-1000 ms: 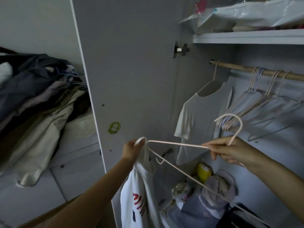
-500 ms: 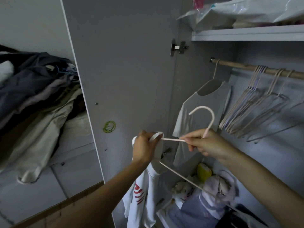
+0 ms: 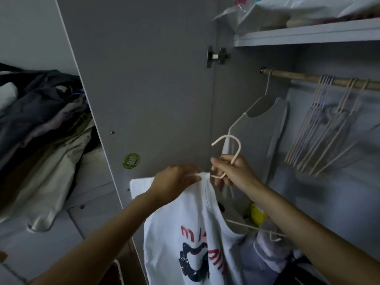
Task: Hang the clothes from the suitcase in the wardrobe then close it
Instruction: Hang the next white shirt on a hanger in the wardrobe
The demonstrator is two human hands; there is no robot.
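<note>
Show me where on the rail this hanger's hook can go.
Bare rail lies between the hung grey shirt's hook and the bunch of empty hangers. From that bunch rightward hooks crowd the rail, and its far end is out of frame.

Two bare forearms, no sleeves in view, left hand (image 3: 174, 182), right hand (image 3: 236, 173), no rings or watch

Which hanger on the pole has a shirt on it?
Only the leftmost hanger on the pole does: a grey shirt hangs from it. The bunch of hangers to its right is bare.
</note>
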